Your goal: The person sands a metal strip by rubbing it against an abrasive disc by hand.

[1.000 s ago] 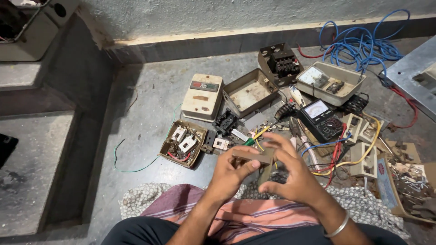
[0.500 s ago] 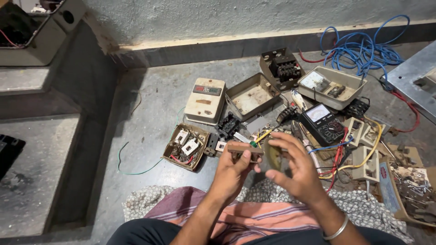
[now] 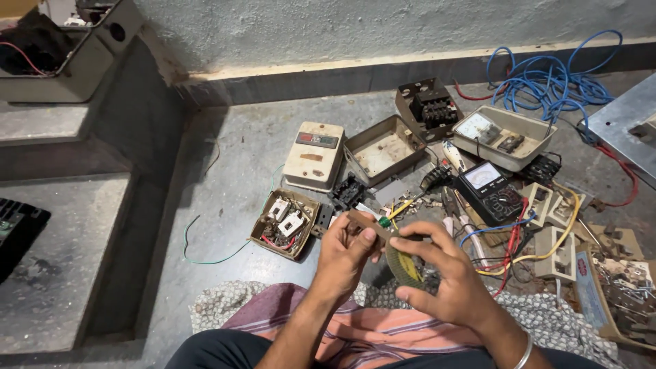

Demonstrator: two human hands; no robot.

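The fingers [image 3: 359, 239] of the left hand [image 3: 345, 256] are closed around a small brown part [image 3: 362, 222] with a green tip, pinching it between thumb and forefinger, while the right hand [image 3: 447, 283] grips a round, flat, dark disc-like piece [image 3: 403, 265] on its edge, thumb below and the other fingers curled over the top; the two pieces meet between the hands, just above the person's lap. The head view shows the hands over a grey concrete floor [image 3: 232, 157] crowded with electrical parts. Just left of the left hand sits a small open box with white switches [image 3: 283, 224]. Behind it lie a cream switch box with a red panel [image 3: 313, 156] and an empty metal enclosure [image 3: 385, 149]. A black multimeter [image 3: 490, 193] lies just beyond the right hand, with red, yellow and blue wires [image 3: 526, 246] trailing beside it. A cream tray of parts [image 3: 504, 137] and a coil of blue cable [image 3: 553, 82] lie farther back, by the wall. A patterned cloth [image 3: 225, 307] covers the floor at the knees.
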